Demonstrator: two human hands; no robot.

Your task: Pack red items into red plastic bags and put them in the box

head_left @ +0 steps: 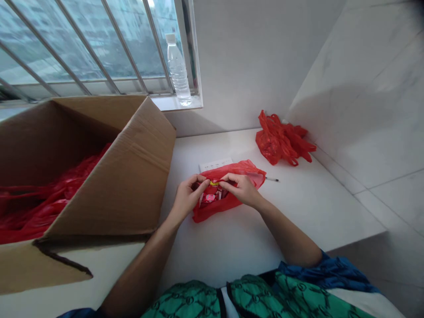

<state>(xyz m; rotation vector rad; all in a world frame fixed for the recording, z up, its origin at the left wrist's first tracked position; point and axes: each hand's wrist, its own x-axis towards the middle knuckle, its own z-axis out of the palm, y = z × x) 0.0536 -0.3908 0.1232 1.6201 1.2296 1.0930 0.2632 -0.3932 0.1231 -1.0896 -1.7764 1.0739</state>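
Note:
A red plastic bag [212,215] lies on its side on the white table, its mouth open toward me. Inside the mouth sit small wrapped snack packets [209,198] in red and pink. My left hand [189,194] pinches one end of a small red packet with yellow print [214,183] between thumb and forefinger. My right hand [243,189] pinches the other end in the same way, its wrist over the bag. The packet is partly hidden by my fingers, and its lower part blends with the other packets.
An open cardboard box [132,176] with red plastic bags [59,201] inside stands at left. Behind the bag are a white power strip [217,164] and a pen [272,179]. Another bunched red bag [281,139] lies back right. A water bottle [179,73] stands on the windowsill.

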